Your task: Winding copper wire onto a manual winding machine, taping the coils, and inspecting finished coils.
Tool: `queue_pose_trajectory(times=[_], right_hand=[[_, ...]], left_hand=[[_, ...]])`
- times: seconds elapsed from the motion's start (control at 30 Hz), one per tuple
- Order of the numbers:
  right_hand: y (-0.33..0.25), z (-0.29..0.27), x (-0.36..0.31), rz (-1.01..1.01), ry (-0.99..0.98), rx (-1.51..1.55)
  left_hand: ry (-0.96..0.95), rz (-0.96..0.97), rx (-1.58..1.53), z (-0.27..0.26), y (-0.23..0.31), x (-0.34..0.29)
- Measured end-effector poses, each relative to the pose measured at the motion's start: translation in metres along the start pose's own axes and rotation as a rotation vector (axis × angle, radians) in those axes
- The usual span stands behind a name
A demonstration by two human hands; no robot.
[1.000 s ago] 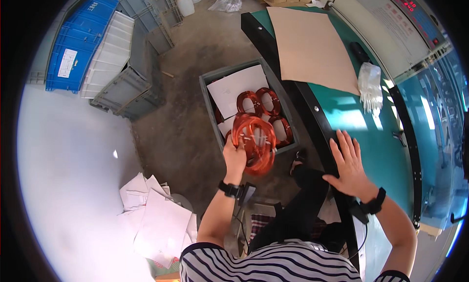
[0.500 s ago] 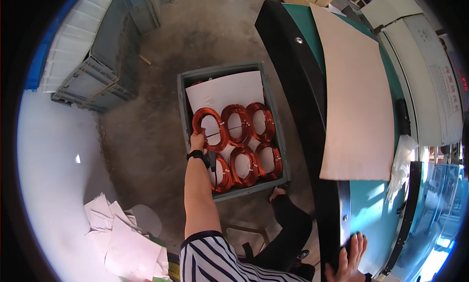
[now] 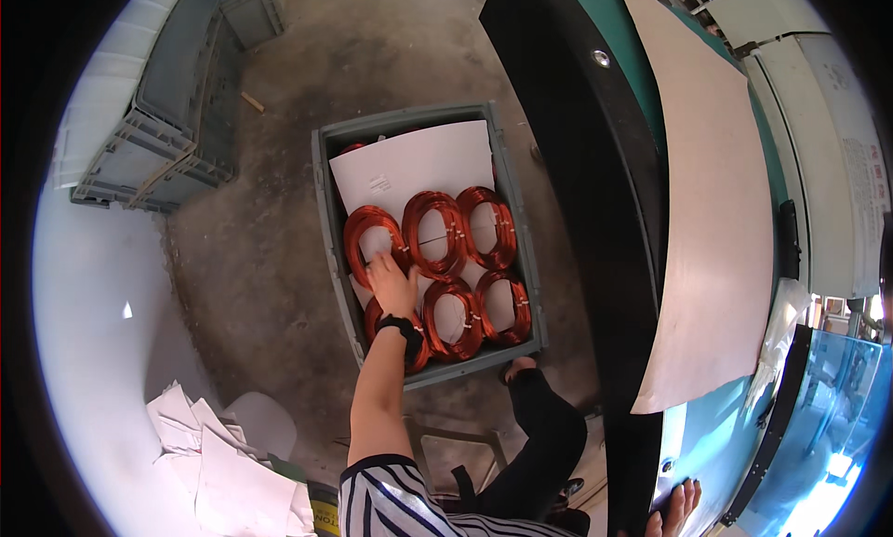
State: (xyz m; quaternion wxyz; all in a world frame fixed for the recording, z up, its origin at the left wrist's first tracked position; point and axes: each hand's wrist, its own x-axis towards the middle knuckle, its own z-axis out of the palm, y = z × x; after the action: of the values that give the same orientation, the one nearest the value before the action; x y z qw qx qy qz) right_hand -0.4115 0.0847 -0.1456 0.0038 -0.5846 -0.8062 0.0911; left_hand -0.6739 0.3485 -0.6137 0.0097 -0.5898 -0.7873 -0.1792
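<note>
My left hand [image 3: 393, 284] reaches down into a grey plastic crate [image 3: 331, 222] on the floor. Its fingers rest flat on an orange copper-wire coil [image 3: 369, 242] at the crate's left side. Several more such coils [image 3: 473, 262] lie in two rows on a white sheet [image 3: 414, 165] inside the crate. My right hand [image 3: 676, 509] shows only at the lower edge, fingers spread on the edge of the green-topped table [image 3: 707, 416], holding nothing.
A long brown cardboard sheet [image 3: 712, 202] covers the table at right. Stacked grey crates [image 3: 181, 100] stand at upper left. Loose white paper sheets [image 3: 209, 453] lie on the floor at lower left. My dark-trousered leg [image 3: 539, 435] is below the crate.
A second ago my left hand held a coil up above the crate; it has since lowered into the crate and now rests on a coil. My right hand stays at the table edge.
</note>
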Motion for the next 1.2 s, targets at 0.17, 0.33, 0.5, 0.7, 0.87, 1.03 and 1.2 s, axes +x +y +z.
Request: queue_pose_trajectory(times=[0.17, 0.33, 0.5, 0.7, 0.87, 1.03, 1.2], right_hand=[[-0.010, -0.006, 0.005, 0.016, -0.013, 0.010], [-0.012, -0.007, 0.001, 0.106, -0.108, 0.036], [-0.010, -0.024, 0.016, 0.117, -0.072, 0.014], [-0.007, -0.029, 0.004, 0.062, 0.044, 0.054], [-0.012, -0.015, -0.017, 0.074, 0.215, 0.044], [-0.031, -0.024, -0.094, 0.139, 0.326, -0.001], [-0.031, -0.017, -0.226, 0.465, 0.530, 0.116]], left_hand=[[-0.531, 0.064, 0.024, 0.032, -0.021, -0.017], [-0.632, -0.007, 0.007, -0.001, 0.003, -0.009], [-0.578, 0.133, 0.041, -0.043, 0.044, -0.066], [-0.744, 0.412, -0.187, -0.102, 0.075, -0.198], [-1.127, 0.846, -0.230, -0.185, 0.078, -0.256], [-1.102, 1.116, -0.296, -0.257, 0.091, -0.253], [-1.088, 1.225, -0.469, -0.404, 0.132, -0.240]])
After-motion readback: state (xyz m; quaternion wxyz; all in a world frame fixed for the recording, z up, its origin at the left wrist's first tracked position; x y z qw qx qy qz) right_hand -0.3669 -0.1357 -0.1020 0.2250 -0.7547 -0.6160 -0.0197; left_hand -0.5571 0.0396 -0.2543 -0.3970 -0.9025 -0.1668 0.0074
